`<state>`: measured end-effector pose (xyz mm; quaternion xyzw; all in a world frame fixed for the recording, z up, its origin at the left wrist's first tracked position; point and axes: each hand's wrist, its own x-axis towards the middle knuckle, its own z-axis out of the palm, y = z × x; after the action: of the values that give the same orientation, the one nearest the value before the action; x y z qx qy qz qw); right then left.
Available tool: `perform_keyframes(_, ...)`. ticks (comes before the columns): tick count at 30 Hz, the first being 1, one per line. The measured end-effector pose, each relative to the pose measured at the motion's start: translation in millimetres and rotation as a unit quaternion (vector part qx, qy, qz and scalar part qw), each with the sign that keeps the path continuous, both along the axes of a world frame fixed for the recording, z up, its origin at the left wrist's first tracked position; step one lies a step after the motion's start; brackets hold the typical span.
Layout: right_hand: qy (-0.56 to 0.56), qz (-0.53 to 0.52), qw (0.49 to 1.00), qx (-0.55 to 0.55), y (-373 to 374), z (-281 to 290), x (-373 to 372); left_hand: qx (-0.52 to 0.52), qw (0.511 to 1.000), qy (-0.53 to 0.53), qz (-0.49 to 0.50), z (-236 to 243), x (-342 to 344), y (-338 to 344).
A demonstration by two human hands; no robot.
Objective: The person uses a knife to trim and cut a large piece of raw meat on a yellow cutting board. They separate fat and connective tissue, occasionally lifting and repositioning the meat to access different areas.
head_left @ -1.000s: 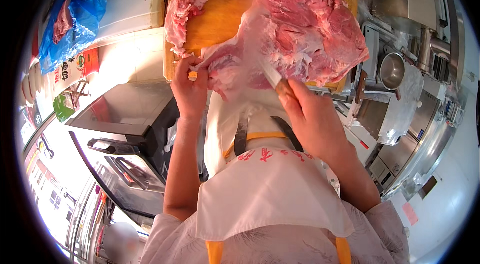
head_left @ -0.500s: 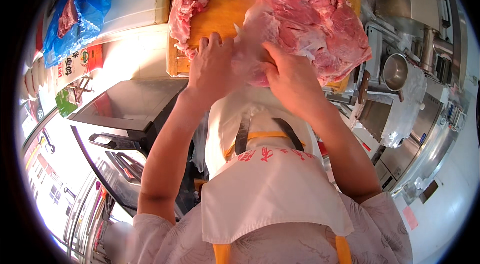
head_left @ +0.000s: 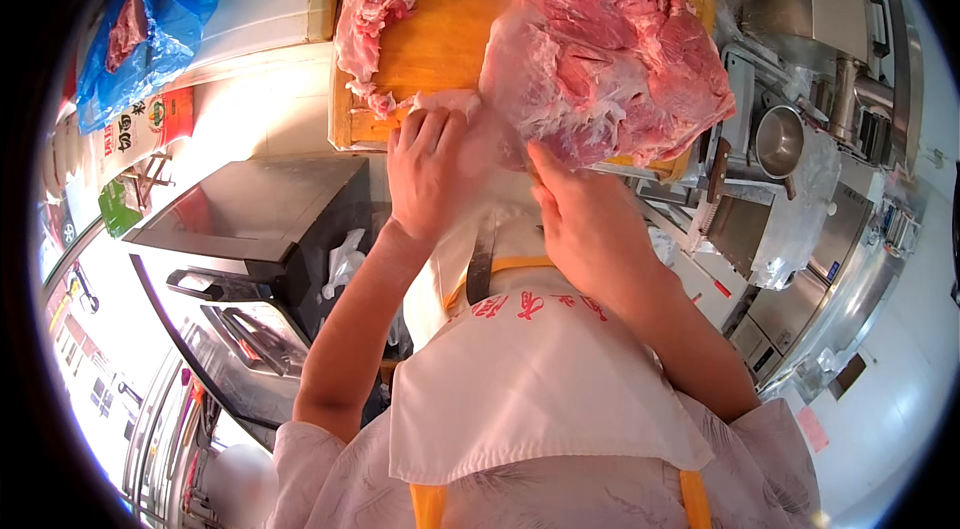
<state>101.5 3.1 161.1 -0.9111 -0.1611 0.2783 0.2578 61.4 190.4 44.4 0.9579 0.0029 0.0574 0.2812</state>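
Observation:
A large slab of raw red meat [head_left: 610, 59] lies on the right part of the wooden cutting board [head_left: 455, 29]. At its near left edge, my left hand [head_left: 425, 174] has its fingers curled over a pale flap of fat [head_left: 455, 101]. A blurred, whitish area beside those fingers hides where the flap meets the slab. My right hand [head_left: 590, 229] is closed just below the slab's near edge; what its fingers hold is hidden. A strip of meat trimmings [head_left: 385, 9] lies along the board's left side.
To the left, a blue plastic bag [head_left: 175, 54] with a piece of meat rests on a white counter [head_left: 265, 4]. A dark-topped appliance [head_left: 250, 204] stands below the counter. On the right are a metal pot [head_left: 780, 141], a wooden-handled knife [head_left: 718, 169] and plastic sheeting.
My right hand has moved down, away from the slab's edge. My left hand has shifted slightly right, with the pale flap now showing above its fingers. The whole view has moved a little.

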Motion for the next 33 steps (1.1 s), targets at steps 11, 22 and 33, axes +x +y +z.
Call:
perform_keyframes(11,0.042,0.005,0.997,-0.064,22,-12,9,-0.004,0.996,-0.09,0.02,-23,-22,-5)
perform_keyframes(22,-0.013,-0.011,1.0,0.008,14,-1,-7,-0.034,0.99,-0.122,0.054,-34,-35,2)
perform_keyframes(33,0.067,0.015,0.996,-0.053,-7,28,-44,-0.074,0.985,-0.142,0.069,-40,-49,7)
